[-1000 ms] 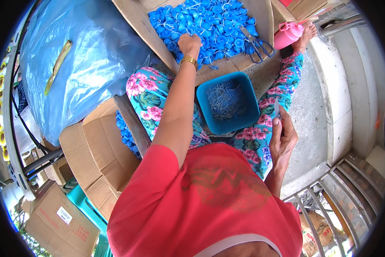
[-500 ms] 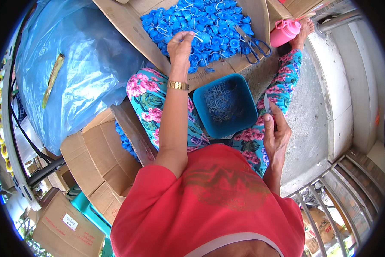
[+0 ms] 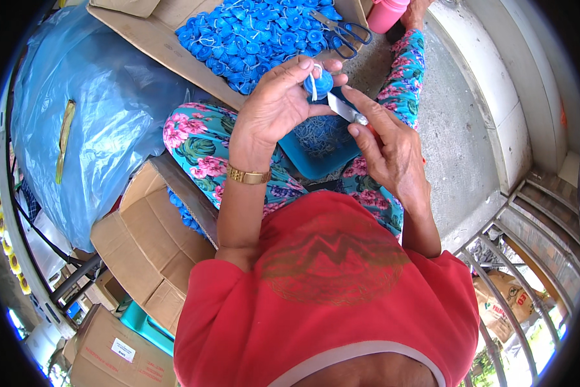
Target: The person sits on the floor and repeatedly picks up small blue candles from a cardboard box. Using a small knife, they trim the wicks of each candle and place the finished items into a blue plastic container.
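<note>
- Hands work close together over the near edge of the carton, each one occupied.
- Left hand: palm turned up, fingers curled round a blue piece. A white string stands up from it beside the fingertips, probably so that it is exposed to the blade. Which fingers press hardest I cannot tell.
- Right hand: thumb and fingers pinch a small knife, forefinger stretched out past it, likely to steer. The tip points at the blue piece; whether it touches, I cannot tell.
- Plastic bin: stands between the person's legs, partly under the hands, with white string scraps inside; that spot presumably lets trimmings drop straight in.
- More blue pieces are heaped in the carton up to its near edge, seemingly for easy reach.
- Scissors: lie on the heap near the carton's near right corner, loops toward the person's side, perhaps parked for quick pick-up.
- Pink bottle: beyond the carton's right edge, near the person's foot, apparently out of the way.
</note>
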Action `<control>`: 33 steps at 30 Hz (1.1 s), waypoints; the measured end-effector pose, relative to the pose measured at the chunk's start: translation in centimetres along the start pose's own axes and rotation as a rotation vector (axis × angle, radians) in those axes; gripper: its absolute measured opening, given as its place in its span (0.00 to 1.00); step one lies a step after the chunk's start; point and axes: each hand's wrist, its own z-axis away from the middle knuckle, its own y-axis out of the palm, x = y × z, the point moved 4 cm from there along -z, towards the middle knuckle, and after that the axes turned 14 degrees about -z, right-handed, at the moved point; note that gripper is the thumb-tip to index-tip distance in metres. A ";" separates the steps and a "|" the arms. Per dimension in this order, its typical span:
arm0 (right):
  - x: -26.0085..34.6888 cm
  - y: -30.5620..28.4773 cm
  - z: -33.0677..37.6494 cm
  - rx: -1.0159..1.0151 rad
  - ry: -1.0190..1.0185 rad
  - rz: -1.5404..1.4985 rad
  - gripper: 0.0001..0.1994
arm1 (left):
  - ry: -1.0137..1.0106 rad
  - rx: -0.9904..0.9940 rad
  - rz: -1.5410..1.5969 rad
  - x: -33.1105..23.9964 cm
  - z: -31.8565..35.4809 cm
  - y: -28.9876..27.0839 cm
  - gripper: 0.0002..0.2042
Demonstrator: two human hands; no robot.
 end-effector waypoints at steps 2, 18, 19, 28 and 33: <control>0.1 0.0 0.1 0.013 0.004 0.138 0.20 | 0.063 0.042 -0.131 0.3 0.3 0.6 0.08; 0.7 -0.4 0.5 -0.206 -0.215 0.391 0.23 | 0.170 -0.080 -0.562 -0.4 2.9 2.9 0.05; 0.7 -0.4 0.4 -0.209 -0.217 0.384 0.24 | 0.219 -0.079 -0.562 -0.4 2.9 3.0 0.05; 1.4 -0.3 0.6 -0.253 -0.238 0.374 0.22 | 0.423 -0.164 -0.565 -0.5 3.2 4.8 0.05; 1.4 -0.5 0.2 -0.266 -0.248 0.381 0.23 | 0.474 -0.250 -0.614 -0.2 3.3 5.5 0.04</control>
